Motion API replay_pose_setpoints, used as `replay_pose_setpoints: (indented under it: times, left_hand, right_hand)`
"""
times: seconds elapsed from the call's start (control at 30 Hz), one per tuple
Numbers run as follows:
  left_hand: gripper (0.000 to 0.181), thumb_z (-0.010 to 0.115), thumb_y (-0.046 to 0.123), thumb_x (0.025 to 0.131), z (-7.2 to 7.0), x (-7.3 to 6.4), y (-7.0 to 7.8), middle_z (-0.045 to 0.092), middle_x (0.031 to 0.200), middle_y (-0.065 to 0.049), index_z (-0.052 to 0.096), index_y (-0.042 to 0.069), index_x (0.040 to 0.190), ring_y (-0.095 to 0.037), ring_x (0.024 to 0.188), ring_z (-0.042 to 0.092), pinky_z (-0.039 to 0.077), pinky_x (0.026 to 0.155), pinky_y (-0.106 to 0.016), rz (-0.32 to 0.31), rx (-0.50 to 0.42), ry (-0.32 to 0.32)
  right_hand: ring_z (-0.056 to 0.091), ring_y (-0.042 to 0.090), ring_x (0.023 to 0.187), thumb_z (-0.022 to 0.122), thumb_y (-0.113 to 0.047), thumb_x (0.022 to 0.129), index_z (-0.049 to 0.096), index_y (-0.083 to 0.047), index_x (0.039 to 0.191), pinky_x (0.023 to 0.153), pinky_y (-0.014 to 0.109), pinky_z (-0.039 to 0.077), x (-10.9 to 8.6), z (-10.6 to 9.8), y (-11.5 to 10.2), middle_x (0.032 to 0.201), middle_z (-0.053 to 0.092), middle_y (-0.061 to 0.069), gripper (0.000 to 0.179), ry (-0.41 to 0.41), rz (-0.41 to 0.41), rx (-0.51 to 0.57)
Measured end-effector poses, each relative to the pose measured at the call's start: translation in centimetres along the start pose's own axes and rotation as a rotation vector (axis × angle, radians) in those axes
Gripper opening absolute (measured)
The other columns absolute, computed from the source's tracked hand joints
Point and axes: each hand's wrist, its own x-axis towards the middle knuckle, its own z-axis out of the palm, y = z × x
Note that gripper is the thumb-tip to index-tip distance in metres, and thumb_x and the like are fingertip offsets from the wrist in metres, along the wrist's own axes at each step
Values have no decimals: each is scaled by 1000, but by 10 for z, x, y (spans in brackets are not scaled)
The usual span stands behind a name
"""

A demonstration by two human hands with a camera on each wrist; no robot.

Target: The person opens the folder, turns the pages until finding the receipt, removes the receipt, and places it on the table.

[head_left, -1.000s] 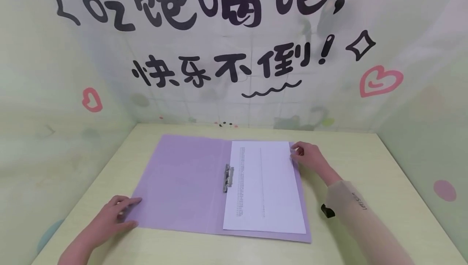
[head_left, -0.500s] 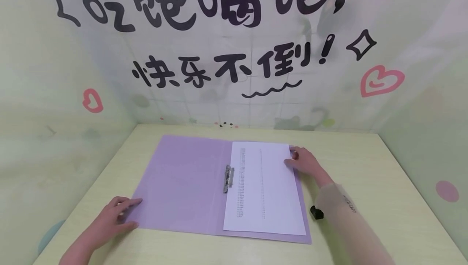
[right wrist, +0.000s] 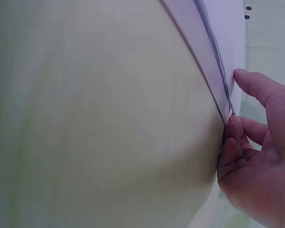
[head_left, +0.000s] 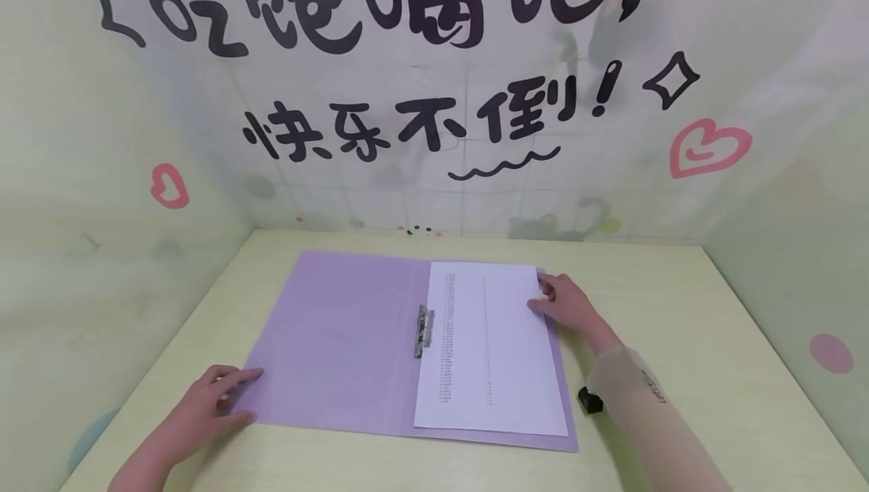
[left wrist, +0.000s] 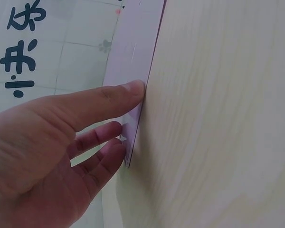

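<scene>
A purple folder (head_left: 339, 341) lies spread flat, with a metal clip (head_left: 423, 331) beside its spine. White printed sheets (head_left: 489, 356) lie on its right half, their left edge at the clip. My left hand (head_left: 197, 409) rests on the folder's near left corner, thumb at the front edge, index finger stretched along the surface. At the far right corner, my right hand (head_left: 569, 303) pinches the sheets' edge. In the right wrist view its thumb presses the top sheet and its other fingers curl at the edge, where the sheets stand slightly off the folder.
The pale wooden table (head_left: 665, 288) extends around the folder. A printed curtain (head_left: 380, 198) with dark lettering hangs behind it and at both sides. A small black object (head_left: 590, 401) shows beside the right sleeve (head_left: 652, 409).
My right hand has shifted slightly left and nearer, its thumb moving from the sheets' edge onto the top sheet. My left hand and the folder stay in place.
</scene>
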Motion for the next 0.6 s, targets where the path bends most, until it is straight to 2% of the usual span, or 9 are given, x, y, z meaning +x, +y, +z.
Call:
replay_pose_setpoints:
  times: [0.27,0.43,0.6]
  left_hand:
    - [55,82,18,66,1,1,0,51,105,-9,63,5,116,4,83,44,52,68,-22,48,-8,51]
    - [56,82,20,67,1,0,0,51,106,-8,62,6,118,2,84,45,52,70,-22,26,6,25]
    - [56,82,20,66,1,0,1,51,106,-8,62,7,117,2,85,45,52,70,-22,15,1,17]
  right_hand:
    - [51,21,87,68,-24,84,42,6,135,74,28,42,-1,3,6,98,52,12,65,29,-3,6]
    - [54,23,89,70,-20,82,41,3,137,77,31,45,-3,2,6,101,54,14,67,40,-15,42]
    - [56,24,90,71,-15,81,41,-11,139,76,31,47,-2,3,7,106,56,13,66,42,-14,98]
